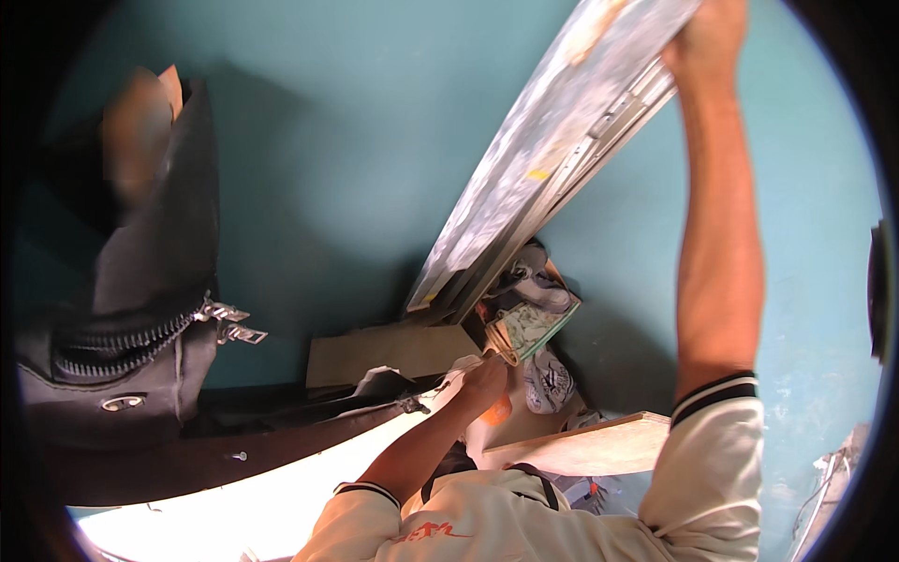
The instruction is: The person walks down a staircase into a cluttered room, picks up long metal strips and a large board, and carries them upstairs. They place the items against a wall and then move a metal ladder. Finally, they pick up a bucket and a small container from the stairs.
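My right hand (pixel 712 42) is raised at the top right. It grips the upper end of a long panel (pixel 534 140) with a pale, mottled face and metal rails along one side. The panel slants down to the left, its lower end near a cardboard-coloured box (pixel 393 356). My left hand (pixel 482 379) is low in the middle, beside the end of a dark, torn-looking edge (pixel 318 421). Its fingers are too unclear to tell what they hold. Just right of it, shoes (pixel 538 286) sit in a green-edged box (pixel 552 328).
A black leather item with metal zips (pixel 150 347) hangs at the left, with a blurred skin-toned shape (pixel 140 131) above it. More footwear (pixel 548 382) and a light wooden board (pixel 585 448) lie below my arms. A teal wall (pixel 328 140) stands behind.
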Motion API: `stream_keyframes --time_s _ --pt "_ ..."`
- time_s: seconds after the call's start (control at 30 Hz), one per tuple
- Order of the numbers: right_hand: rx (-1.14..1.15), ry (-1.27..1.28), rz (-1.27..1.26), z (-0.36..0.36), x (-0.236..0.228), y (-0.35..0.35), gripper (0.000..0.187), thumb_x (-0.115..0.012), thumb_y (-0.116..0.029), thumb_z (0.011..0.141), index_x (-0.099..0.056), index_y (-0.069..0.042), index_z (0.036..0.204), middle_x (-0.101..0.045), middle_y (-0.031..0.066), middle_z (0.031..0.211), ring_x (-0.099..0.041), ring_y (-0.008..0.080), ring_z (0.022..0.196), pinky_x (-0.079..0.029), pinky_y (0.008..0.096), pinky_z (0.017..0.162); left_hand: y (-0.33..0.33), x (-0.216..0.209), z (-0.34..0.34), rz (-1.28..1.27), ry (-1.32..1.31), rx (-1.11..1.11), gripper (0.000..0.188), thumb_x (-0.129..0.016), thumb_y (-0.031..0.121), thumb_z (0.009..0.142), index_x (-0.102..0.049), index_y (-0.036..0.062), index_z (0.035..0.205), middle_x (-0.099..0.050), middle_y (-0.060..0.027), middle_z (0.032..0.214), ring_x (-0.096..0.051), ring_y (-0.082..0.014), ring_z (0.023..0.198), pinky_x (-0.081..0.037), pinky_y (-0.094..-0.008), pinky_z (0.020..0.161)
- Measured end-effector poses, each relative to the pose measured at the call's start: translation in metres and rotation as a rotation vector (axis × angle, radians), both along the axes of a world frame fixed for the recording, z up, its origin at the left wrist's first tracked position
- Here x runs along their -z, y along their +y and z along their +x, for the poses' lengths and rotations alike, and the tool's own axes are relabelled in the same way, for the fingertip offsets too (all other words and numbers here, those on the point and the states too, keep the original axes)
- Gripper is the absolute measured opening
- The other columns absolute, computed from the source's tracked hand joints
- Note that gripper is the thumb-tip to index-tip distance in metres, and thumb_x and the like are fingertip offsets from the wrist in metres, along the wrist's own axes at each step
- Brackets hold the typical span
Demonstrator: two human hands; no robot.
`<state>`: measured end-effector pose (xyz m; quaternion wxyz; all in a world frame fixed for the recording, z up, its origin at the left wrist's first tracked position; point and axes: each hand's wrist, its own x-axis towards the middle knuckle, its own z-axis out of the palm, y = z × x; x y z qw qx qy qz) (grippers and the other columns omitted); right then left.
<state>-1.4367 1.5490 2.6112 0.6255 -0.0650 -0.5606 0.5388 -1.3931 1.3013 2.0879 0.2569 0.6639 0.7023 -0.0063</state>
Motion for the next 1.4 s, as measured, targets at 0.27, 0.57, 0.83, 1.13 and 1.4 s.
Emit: stream_keyframes --time_s 0.27,0.57,0.83,1.13,1.4 --pt "-0.19 -0.047 -0.026 -0.013 0.163 0.035 0.074 -0.071 -0.028 0.101 -0.024 -0.004 0.154 -0.054 0.0174 0.14 -0.056 0.0235 0.125 -0.051 0.0426 0.104 -0.009 0.019 -0.007 -0.053 -0.027 -0.087 0.021 -0.062 0.015 0.091 -0.078 0.0031 0.098 -0.065 -0.0199 0.123 -0.071 -0.0363 0.11 -0.058 -0.0482 0.089" --pt "-0.188 -0.311 -0.078 0.009 0.247 -0.004 0.091 -0.068 -0.043 0.101 -0.015 0.001 0.16 -0.038 0.022 0.159 -0.037 0.0299 0.147 -0.03 0.044 0.123 -0.029 -0.015 0.019 -0.066 -0.128 -0.037 0.037 -0.059 0.029 0.1 -0.062 0.0012 0.124 -0.063 -0.0207 0.127 -0.068 -0.0375 0.117 -0.057 -0.0516 0.093" --pt "-0.164 -0.628 -0.106 0.019 0.344 -0.012 0.079 -0.068 -0.047 0.101 -0.037 0.005 0.152 -0.048 0.0228 0.149 -0.055 0.0296 0.133 -0.046 0.0418 0.108 -0.069 0.013 -0.005 -0.255 -0.254 -0.036 0.065 -0.06 0.041 0.098 -0.047 0.0037 0.15 -0.057 -0.0247 0.139 -0.063 -0.0379 0.126 -0.054 -0.0492 0.1" --pt "0.41 -0.946 0.22 0.022 0.365 -0.023 0.073 -0.079 -0.042 0.091 -0.057 0.013 0.132 -0.068 0.0252 0.097 -0.069 0.0362 0.088 -0.055 0.0438 0.082 -0.138 0.066 -0.012 -0.201 -0.269 -0.13 0.068 -0.062 0.052 0.098 -0.056 0.0018 0.143 -0.065 -0.0264 0.129 -0.064 -0.0397 0.122 -0.052 -0.0486 0.1" --pt "0.348 -0.907 0.192 0.09 0.416 -0.107 0.031 -0.078 -0.014 0.091 -0.068 0.002 0.115 -0.069 0.0189 0.085 -0.07 0.0317 0.078 -0.054 0.0405 0.071 -0.207 0.086 0.007 -0.343 -0.443 -0.284 0.072 -0.061 0.053 0.099 -0.05 0.0051 0.152 -0.072 -0.0211 0.123 -0.068 -0.0372 0.116 -0.053 -0.0462 0.099"
